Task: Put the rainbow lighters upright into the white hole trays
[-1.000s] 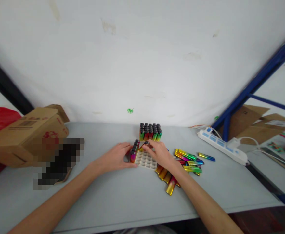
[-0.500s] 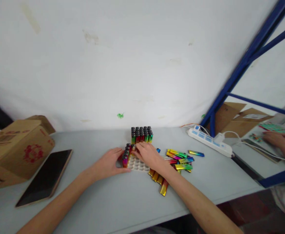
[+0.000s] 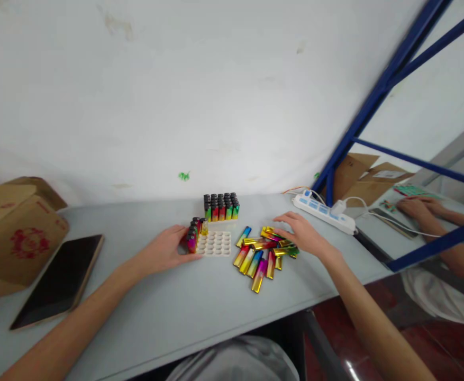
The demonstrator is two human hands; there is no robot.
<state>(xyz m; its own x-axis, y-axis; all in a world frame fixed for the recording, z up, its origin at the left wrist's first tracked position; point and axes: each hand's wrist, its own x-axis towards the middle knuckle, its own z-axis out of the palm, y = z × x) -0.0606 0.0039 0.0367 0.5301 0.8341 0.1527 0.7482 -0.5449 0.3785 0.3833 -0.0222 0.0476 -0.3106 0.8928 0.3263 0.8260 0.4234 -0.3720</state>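
Observation:
A white tray (image 3: 216, 244) with rows of round holes lies on the table. Black-topped lighters (image 3: 192, 236) with shiny coloured bodies stand upright along its left end, beside a yellowish piece (image 3: 204, 226) without a black top. Around this left end curves my left hand (image 3: 169, 250), thumb at the front and fingers behind. My right hand (image 3: 301, 233) hovers at the right side of a pile of shiny, multicoloured lighter-shaped pieces (image 3: 259, 275). Its fingers are apart, and I see nothing between them. Behind the tray, a full block of black-topped lighters (image 3: 221, 207) stands in its own white tray.
At the left lie a black tablet-like device (image 3: 59, 280) and a cardboard box (image 3: 21, 238). A white power strip (image 3: 325, 212) with cables lies back right, near the blue metal frame (image 3: 366, 114). Beyond the frame, another person's hands (image 3: 418, 207) rest at a table.
My right hand has left the tray and moved right to the loose pile, its fingers now apart. My left hand stays at the tray's left end. The whole view has shifted somewhat.

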